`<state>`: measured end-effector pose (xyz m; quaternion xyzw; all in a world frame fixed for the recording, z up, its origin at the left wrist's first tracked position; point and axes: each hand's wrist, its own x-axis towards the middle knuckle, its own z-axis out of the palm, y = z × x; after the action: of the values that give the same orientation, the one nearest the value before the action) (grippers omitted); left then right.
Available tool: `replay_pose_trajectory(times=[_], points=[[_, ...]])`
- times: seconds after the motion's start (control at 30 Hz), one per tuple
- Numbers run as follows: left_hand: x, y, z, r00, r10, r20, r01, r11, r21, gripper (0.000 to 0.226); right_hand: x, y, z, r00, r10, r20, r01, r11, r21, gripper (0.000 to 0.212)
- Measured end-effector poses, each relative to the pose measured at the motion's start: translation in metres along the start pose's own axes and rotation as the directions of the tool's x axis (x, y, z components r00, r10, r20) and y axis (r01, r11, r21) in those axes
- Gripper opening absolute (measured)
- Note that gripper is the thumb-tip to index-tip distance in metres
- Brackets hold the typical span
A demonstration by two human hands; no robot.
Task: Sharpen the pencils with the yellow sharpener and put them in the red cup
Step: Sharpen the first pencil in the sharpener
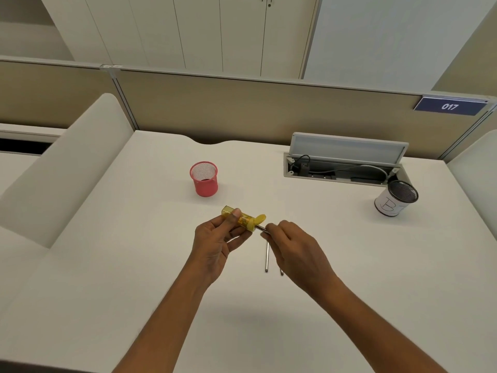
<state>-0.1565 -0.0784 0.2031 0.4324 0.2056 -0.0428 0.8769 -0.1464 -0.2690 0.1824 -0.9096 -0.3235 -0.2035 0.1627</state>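
left hand point(215, 238) grips yellow sharpener point(242, 219), steadying it | right hand point(293, 246) pinches pencil point(260, 229) into it | red cup point(203, 179) at 11 o'clock, awaiting pencils

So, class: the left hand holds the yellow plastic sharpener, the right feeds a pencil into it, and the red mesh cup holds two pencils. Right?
No: the head view shows the red mesh cup empty. Left hand holds the yellow plastic sharpener, right hand feeds a pencil in.

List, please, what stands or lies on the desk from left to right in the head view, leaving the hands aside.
red cup → yellow sharpener → loose pencil → white cup
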Motion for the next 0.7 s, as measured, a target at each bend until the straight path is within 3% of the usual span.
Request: replay_pose_trajectory(times=[0.07, 0.1, 0.2, 0.23, 0.27, 0.3, 0.37, 0.4, 0.43, 0.47, 0.5, 0.53, 0.6, 0.67, 0.7], points=[[-0.001, -0.001, 0.0, 1.0, -0.008, 0.009, 0.008, 1.0, 0.008, 0.023, -0.001, 0.003, 0.001, 0.998, -0.048, -0.03, 0.044, 0.991, -0.128, 0.024], [-0.001, -0.002, 0.0, 1.0, -0.01, 0.012, 0.01, 1.0, 0.011, 0.022, 0.0, 0.003, 0.001, 0.999, -0.027, -0.048, 0.022, 0.994, -0.104, 0.026], [-0.002, -0.002, -0.003, 1.0, 0.005, 0.021, -0.006, 1.0, 0.027, 0.021, 0.003, -0.009, 0.0, 0.981, 0.195, 0.003, -0.188, 0.944, 0.272, 0.032], [-0.001, -0.002, -0.003, 0.999, 0.011, 0.03, -0.012, 0.999, 0.032, 0.021, 0.006, -0.014, -0.002, 0.943, 0.321, 0.087, -0.325, 0.832, 0.449, 0.034], [-0.001, -0.002, -0.004, 0.999, 0.016, 0.036, -0.018, 0.999, 0.036, 0.021, 0.011, -0.017, -0.007, 0.867, 0.442, 0.232, -0.487, 0.645, 0.589, 0.035], [-0.001, -0.002, -0.004, 0.999, 0.02, 0.04, -0.022, 0.999, 0.04, 0.021, 0.016, -0.017, -0.014, 0.743, 0.522, 0.419, -0.645, 0.39, 0.657, 0.036], [-0.001, -0.003, -0.005, 0.999, 0.026, 0.04, -0.028, 0.998, 0.056, 0.022, 0.025, -0.012, -0.027, 0.463, 0.45, 0.764, -0.823, -0.102, 0.559, 0.032], [-0.001, -0.003, -0.005, 0.999, 0.028, 0.043, -0.031, 0.997, 0.067, 0.022, 0.027, -0.01, -0.033, 0.387, 0.376, 0.842, -0.844, -0.224, 0.488, 0.03], [-0.001, -0.003, -0.004, 0.999, 0.029, 0.044, -0.032, 0.997, 0.074, 0.023, 0.027, -0.008, -0.034, 0.375, 0.339, 0.863, -0.849, -0.249, 0.466, 0.029], [-0.001, -0.004, -0.003, 0.999, 0.03, 0.042, -0.033, 0.997, 0.075, 0.023, 0.026, -0.007, -0.033, 0.407, 0.341, 0.847, -0.849, -0.201, 0.489, 0.03], [-0.001, -0.004, -0.002, 0.999, 0.03, 0.035, -0.033, 0.997, 0.072, 0.023, 0.024, -0.008, -0.03, 0.476, 0.377, 0.794, -0.836, -0.087, 0.542, 0.031], [0.0, -0.003, -0.002, 0.999, 0.029, 0.027, -0.03, 0.997, 0.066, 0.022, 0.021, -0.01, -0.025, 0.578, 0.427, 0.695, -0.792, 0.09, 0.603, 0.03], [0.001, -0.002, 0.0, 1.0, 0.021, 0.014, -0.022, 0.999, 0.047, 0.023, 0.013, -0.01, -0.016, 0.808, 0.464, 0.362, -0.581, 0.532, 0.616, 0.023], [0.002, 0.0, 0.001, 1.0, 0.01, -0.002, -0.01, 1.0, 0.02, 0.024, 0.005, -0.004, -0.007, 0.946, 0.307, 0.103, -0.323, 0.879, 0.351, 0.033], [0.003, 0.0, 0.002, 1.0, 0.006, -0.01, -0.006, 1.0, 0.009, 0.024, 0.002, 0.001, -0.004, 0.98, 0.197, 0.04, -0.201, 0.959, 0.202, 0.033]])
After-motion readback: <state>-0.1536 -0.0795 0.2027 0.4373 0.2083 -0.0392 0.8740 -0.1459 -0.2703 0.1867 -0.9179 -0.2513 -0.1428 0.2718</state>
